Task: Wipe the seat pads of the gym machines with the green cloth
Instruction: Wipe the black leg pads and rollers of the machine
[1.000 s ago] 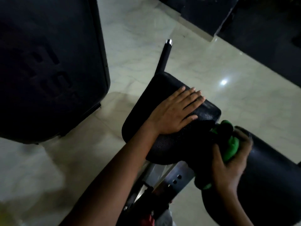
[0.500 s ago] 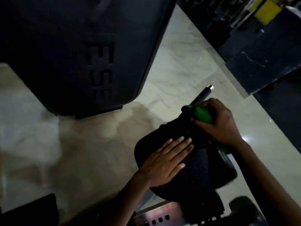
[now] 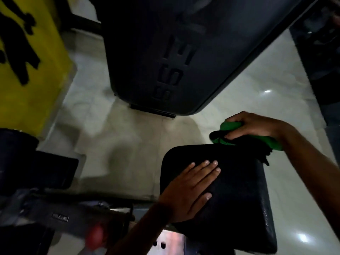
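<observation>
Since half a second ago the view has swung left and tipped up: a yellow panel with black figure shapes (image 3: 27, 57) now shows at the upper left, and the chrome-tipped bar seen beyond the pad is out of sight. The right hand (image 3: 257, 127) sits at the pad's far edge as before, its grip curled round the bunched green cloth with dark trim (image 3: 244, 136), which presses on the far right corner of the black textured seat pad (image 3: 239, 190). The left hand (image 3: 191, 190) stays flat on the pad's near left part, fingers straight and together, holding nothing.

The big dark machine shroud (image 3: 184, 52) above carries raised letters running along its length; "SS" can be made out, the rest is unclear. A small label on the grey frame (image 3: 60, 217) at lower left is too blurred to read.

The pad's long axis runs from near right to far left, and the cloth lies across its far end. Pale marble floor (image 3: 128, 144) lies beneath.
</observation>
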### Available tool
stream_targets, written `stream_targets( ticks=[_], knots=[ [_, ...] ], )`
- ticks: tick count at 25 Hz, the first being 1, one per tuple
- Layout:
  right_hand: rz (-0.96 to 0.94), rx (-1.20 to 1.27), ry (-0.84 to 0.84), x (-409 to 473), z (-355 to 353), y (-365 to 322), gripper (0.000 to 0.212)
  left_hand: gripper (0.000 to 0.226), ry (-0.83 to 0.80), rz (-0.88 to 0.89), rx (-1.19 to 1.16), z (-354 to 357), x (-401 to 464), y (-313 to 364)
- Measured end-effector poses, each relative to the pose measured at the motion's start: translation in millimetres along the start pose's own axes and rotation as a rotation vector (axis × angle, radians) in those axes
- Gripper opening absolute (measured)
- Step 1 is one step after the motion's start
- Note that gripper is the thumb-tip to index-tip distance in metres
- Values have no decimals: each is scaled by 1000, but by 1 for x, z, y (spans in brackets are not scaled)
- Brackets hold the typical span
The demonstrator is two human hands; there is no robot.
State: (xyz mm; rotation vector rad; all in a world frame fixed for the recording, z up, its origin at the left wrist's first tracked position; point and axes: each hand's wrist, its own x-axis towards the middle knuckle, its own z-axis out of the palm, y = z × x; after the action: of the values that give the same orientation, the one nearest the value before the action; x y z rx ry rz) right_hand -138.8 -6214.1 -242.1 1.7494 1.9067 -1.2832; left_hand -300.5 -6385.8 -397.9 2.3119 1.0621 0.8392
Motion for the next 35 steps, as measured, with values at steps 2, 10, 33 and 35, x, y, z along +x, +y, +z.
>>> stream_targets(
  ticks=[2, 10, 33, 35],
  knots=[
    [33, -48, -108, 26, 13, -12, 5, 60, 74, -103, -38, 4, -6, 3],
    [152, 42, -136, 1, -9, -17, 23, 65, 239, -293, -98, 12, -11, 3],
    [-19, -261, -238, 69, 37, -26, 56, 56, 534, -639, -79, 41, -23, 17],
    [-35, -187, -281, 68, 32, -23, 41, 57, 525, -686, -62, 40, -22, 22]
  ],
)
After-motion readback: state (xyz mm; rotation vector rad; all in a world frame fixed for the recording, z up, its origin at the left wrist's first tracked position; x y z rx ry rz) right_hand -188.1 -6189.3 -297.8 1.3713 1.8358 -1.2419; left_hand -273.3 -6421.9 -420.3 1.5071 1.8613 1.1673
